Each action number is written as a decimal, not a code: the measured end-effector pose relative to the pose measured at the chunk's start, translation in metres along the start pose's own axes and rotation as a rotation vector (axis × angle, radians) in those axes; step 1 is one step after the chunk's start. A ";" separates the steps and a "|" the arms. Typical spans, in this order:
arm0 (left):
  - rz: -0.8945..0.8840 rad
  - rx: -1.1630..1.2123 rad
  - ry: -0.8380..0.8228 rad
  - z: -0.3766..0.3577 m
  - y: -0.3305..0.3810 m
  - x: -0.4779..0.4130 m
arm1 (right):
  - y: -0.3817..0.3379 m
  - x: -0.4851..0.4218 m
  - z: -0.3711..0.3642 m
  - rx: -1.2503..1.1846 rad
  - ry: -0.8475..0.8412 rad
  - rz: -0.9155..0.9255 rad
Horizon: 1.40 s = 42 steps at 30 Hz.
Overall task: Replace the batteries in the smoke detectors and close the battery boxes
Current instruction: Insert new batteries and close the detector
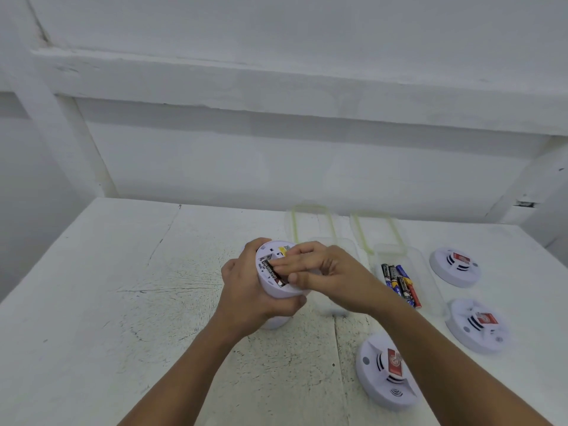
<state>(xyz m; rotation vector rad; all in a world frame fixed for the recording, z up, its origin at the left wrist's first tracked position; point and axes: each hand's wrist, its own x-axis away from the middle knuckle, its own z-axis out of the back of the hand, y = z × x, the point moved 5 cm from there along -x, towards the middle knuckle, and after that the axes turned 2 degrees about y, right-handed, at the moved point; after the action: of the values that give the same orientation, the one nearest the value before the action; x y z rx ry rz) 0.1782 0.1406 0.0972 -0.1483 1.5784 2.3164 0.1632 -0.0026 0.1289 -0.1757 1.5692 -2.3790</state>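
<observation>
On the white surface (123, 302) the left hand (246, 290) wraps its fingers round a white smoke detector (276, 291), held tilted with its back to the camera and the battery bay uncovered. A dark battery (272, 272) lies in that bay. The right hand (332, 269) comes in from the right, forefinger laid along the battery and thumb at its lower end, pinching it; the other fingers are curled. Behind the hands, two clear lids (310, 222) with green seals lie flat. Right of the hands a clear box (430, 272) holds loose batteries (399, 284). Beyond it, each bearing a red label, lie the nearest detector (384, 382), the far detector (445, 272) and the middle detector (470, 336)
</observation>
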 end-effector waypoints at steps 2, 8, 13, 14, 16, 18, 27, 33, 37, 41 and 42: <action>0.030 0.004 0.011 0.003 -0.007 0.000 | -0.003 -0.004 0.009 -0.099 -0.027 -0.022; 0.115 -0.018 0.063 0.013 -0.027 0.007 | 0.037 -0.021 0.062 0.167 0.309 -0.251; 0.123 -0.026 0.063 0.015 -0.028 0.008 | 0.078 -0.030 0.047 0.709 0.133 -0.513; 0.122 -0.025 0.060 0.014 -0.028 0.009 | 0.083 -0.030 0.043 0.751 0.151 -0.543; 0.116 -0.024 0.059 0.013 -0.027 0.009 | 0.090 -0.030 0.036 0.822 0.201 -0.584; 0.112 -0.024 0.055 0.012 -0.026 0.009 | 0.094 -0.029 0.029 0.862 0.211 -0.592; 0.092 -0.024 0.028 0.010 -0.025 0.010 | 0.100 -0.029 0.026 0.804 0.199 -0.622; 0.050 -0.041 0.002 0.008 -0.021 0.012 | 0.073 -0.022 0.051 0.315 0.383 -0.513; 0.025 -0.061 -0.010 0.005 -0.020 0.014 | 0.034 -0.018 0.049 -0.233 0.400 -0.366; -0.028 -0.108 -0.033 -0.002 -0.015 0.014 | 0.007 -0.014 0.027 -0.346 0.297 -0.209; -0.041 -0.117 -0.037 -0.004 -0.014 0.014 | 0.005 -0.013 0.021 -0.323 0.268 -0.182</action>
<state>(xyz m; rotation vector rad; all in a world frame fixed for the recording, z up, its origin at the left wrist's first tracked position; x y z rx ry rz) 0.1689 0.1448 0.0798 -0.1632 1.4089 2.3662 0.1820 -0.0191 0.1335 -0.0698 2.1455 -2.3415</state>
